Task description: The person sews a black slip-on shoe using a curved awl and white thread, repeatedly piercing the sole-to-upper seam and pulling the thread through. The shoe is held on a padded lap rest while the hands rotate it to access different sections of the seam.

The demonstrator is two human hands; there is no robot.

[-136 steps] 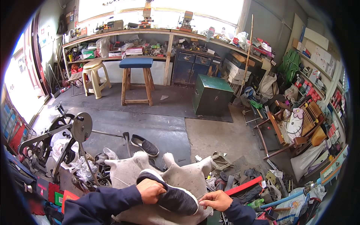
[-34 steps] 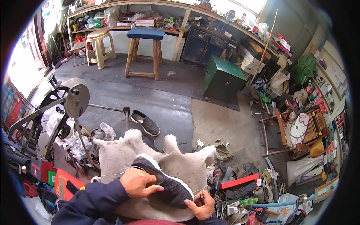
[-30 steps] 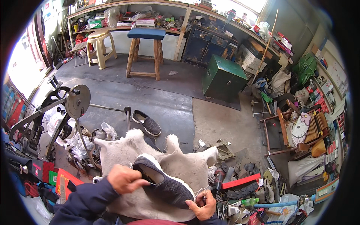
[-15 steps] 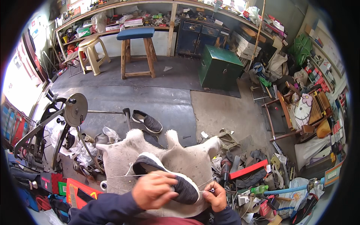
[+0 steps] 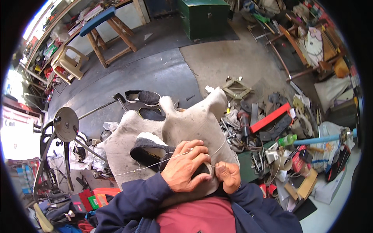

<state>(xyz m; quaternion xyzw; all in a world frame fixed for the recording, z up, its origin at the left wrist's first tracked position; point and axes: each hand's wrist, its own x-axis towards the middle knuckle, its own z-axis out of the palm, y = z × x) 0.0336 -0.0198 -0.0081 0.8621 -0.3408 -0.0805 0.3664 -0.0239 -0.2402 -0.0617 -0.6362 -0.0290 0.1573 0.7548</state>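
Observation:
A dark knitted slip-on shoe (image 5: 149, 153) with a white sole lies on the grey cloth (image 5: 190, 120) over my lap, its toe toward my right. My left hand (image 5: 186, 167) is closed over the front of the shoe, covering much of its upper. White thread (image 5: 149, 165) runs from the left across the shoe to my left fingers, and another strand slants up from the toe. My right hand (image 5: 228, 176) is closed in a pinch beside the toe, where a thin line meets its fingertips. What it grips is mostly hidden.
On the floor beyond the cloth sits another dark shoe (image 5: 143, 97). To the left stands a metal machine with a round wheel (image 5: 66, 124). Tools, a red bar (image 5: 270, 117) and a green bottle (image 5: 287, 139) crowd the right. Farther off are a blue-topped stool (image 5: 98, 21) and a green chest (image 5: 204, 17).
The view has tilted down and turned. My left hand has come down from above the shoe onto its front. My right hand stays near the toe; the dark tool end seen in it is now hidden.

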